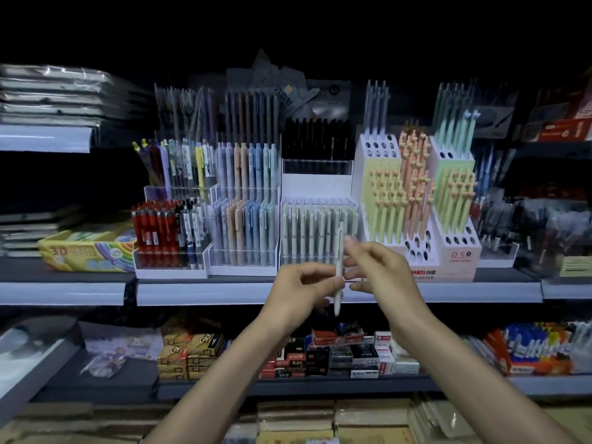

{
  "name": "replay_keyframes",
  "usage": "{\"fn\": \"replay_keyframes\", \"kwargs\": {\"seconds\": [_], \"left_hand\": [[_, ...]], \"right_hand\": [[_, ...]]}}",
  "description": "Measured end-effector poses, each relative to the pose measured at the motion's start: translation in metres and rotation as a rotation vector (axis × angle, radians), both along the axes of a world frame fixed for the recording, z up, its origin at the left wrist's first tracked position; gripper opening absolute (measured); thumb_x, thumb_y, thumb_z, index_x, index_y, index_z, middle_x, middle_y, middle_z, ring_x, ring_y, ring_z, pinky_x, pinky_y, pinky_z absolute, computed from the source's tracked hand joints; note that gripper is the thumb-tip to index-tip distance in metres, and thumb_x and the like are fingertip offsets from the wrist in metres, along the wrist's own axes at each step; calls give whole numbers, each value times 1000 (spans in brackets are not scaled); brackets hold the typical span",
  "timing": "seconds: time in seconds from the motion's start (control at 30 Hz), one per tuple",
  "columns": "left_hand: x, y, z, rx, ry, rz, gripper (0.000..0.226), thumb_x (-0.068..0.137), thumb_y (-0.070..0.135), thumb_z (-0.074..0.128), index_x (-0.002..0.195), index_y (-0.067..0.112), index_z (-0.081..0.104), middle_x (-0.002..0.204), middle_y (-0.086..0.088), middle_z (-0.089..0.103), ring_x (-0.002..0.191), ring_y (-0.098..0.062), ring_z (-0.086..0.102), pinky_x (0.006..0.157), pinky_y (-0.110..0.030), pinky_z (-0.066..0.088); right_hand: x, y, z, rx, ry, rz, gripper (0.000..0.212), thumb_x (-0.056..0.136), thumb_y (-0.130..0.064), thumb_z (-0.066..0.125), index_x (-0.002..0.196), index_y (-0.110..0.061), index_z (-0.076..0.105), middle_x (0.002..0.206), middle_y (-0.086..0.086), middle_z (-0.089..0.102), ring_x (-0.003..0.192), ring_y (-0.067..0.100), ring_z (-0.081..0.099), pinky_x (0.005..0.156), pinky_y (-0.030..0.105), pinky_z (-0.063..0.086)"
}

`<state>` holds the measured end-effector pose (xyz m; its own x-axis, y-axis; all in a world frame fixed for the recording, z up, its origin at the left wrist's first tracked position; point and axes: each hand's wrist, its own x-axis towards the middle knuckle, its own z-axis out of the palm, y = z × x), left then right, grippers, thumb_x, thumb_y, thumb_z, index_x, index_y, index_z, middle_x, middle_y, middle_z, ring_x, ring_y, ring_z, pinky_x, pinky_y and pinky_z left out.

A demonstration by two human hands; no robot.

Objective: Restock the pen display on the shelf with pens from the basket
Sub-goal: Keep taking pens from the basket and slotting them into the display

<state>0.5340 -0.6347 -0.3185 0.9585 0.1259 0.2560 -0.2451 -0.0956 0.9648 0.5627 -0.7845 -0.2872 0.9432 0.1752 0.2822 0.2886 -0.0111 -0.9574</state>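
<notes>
I hold one pale pen [339, 267] upright in front of the middle shelf. My left hand [304, 286] pinches its lower half between thumb and fingertips. My right hand [381, 267] is just to the right of the pen, with its blurred fingers loosely spread and reaching the barrel; I cannot see a firm grip. Right behind the pen stands the clear pen display [318, 232] with rows of pale green pens. No basket is in view.
More pen stands fill the shelf: red pens [153, 232] and pastel pens [243, 229] at left, and a white holed stand [416, 200] with green and orange pens at right. Boxes of refills [336, 354] lie on the lower shelf. A yellow box [86, 251] sits far left.
</notes>
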Motion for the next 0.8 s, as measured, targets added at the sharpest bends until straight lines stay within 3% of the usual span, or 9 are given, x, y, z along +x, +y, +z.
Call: {"fn": "replay_keyframes", "kwargs": {"seconds": [0.1, 0.2, 0.3, 0.47, 0.6, 0.7, 0.8], "left_hand": [[-3, 5, -1, -24, 50, -66, 16, 99, 7, 67, 110, 2, 77, 106, -18, 77, 93, -21, 75, 79, -27, 61], [-3, 5, -3, -17, 63, -63, 21, 103, 6, 61, 117, 4, 76, 109, -18, 76, 92, -20, 74, 75, -26, 60], [6, 2, -4, 42, 50, -37, 22, 103, 5, 61, 119, 5, 76, 110, -18, 76, 98, -25, 75, 75, -24, 60], [29, -5, -5, 210, -42, 95, 14, 100, 4, 65, 101, 3, 78, 100, -20, 76, 98, -32, 73, 88, -42, 63], [48, -9, 1, 232, -108, 182, 24, 98, 4, 67, 86, 21, 79, 87, -11, 78, 82, -14, 70, 86, -39, 61], [63, -11, 7, 314, -171, 280, 20, 96, 7, 69, 79, 10, 78, 76, -13, 75, 65, -9, 61, 71, -33, 53], [76, -14, 17, 280, -175, 371, 11, 91, 9, 75, 82, 12, 81, 75, -5, 77, 71, -12, 70, 79, -33, 59]], "right_hand": [[1, -5, -5, 60, 69, 55, 35, 101, -46, 58, 101, -17, 77, 88, -1, 77, 82, 17, 73, 76, 33, 57], [5, -9, -15, 47, -13, 61, 15, 98, -31, 67, 102, -21, 78, 90, -9, 77, 88, 16, 73, 76, 31, 59], [15, -10, -18, 58, -56, 43, 15, 92, -24, 76, 105, -17, 77, 91, -6, 79, 84, 11, 75, 69, 24, 60], [39, -11, -10, -48, -170, -26, 14, 87, -26, 81, 95, -14, 79, 83, 0, 79, 79, 16, 76, 71, 33, 62], [59, -9, 3, -114, -259, -74, 15, 85, -21, 84, 95, -12, 78, 79, 3, 77, 75, 17, 76, 78, 41, 64], [69, -6, 15, -159, -349, -94, 16, 83, -25, 85, 95, -21, 76, 81, -3, 76, 77, 15, 75, 80, 40, 63], [80, -2, 28, -201, -440, -116, 14, 87, -18, 81, 80, -27, 73, 76, -11, 73, 74, 7, 72, 79, 36, 62]]}}
